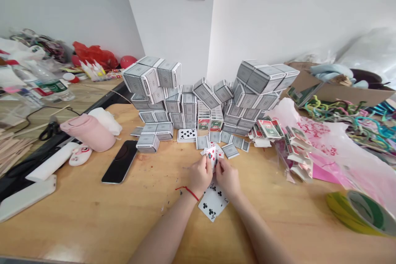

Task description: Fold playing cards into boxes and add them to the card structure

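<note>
My left hand (200,176) and my right hand (228,176) meet at the middle of the table. Both are closed, pinching a playing card (211,154) with red pips between thumbs and fingers. Under my wrists lie loose club cards (213,202), face up. Just past my fingertips several grey-backed cards (227,137) are scattered, partly hidden by my hands. A face-up stack of spade cards (187,134) rests left of them. Behind stand blocks of grey-backed cards (182,109), piled up on both sides with a lower middle.
A black phone (120,161), a pink cup (93,132) and a white roll (51,161) lie to the left. On the right are empty card boxes (298,152), a plastic bag (324,144) and a tape roll (360,212). A wall rises behind the card blocks.
</note>
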`<control>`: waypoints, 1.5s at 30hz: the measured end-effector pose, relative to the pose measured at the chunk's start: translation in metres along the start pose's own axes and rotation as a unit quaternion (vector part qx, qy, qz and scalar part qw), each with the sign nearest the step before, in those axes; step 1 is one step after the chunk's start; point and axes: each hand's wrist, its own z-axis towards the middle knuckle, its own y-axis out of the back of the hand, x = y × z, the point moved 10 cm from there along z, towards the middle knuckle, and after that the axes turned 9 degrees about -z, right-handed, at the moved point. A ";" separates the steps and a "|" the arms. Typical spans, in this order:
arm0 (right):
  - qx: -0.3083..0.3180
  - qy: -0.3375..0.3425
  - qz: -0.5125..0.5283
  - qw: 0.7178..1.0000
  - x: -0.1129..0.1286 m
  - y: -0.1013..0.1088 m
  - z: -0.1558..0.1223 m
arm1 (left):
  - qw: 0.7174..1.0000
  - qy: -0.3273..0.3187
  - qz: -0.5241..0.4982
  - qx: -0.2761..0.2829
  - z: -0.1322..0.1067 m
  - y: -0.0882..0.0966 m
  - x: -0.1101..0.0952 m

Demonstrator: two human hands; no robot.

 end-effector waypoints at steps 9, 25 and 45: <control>0.020 -0.085 0.242 0.966 -0.017 -0.001 0.005 | 0.999 0.040 -0.030 0.008 0.006 0.000 0.014; 0.197 -0.191 0.641 0.717 -0.009 -0.042 -0.002 | 0.963 0.047 -0.264 0.019 0.015 0.011 0.003; 0.091 -0.034 0.332 0.938 0.012 -0.016 -0.005 | 0.655 0.435 -0.616 0.052 -0.022 -0.052 0.033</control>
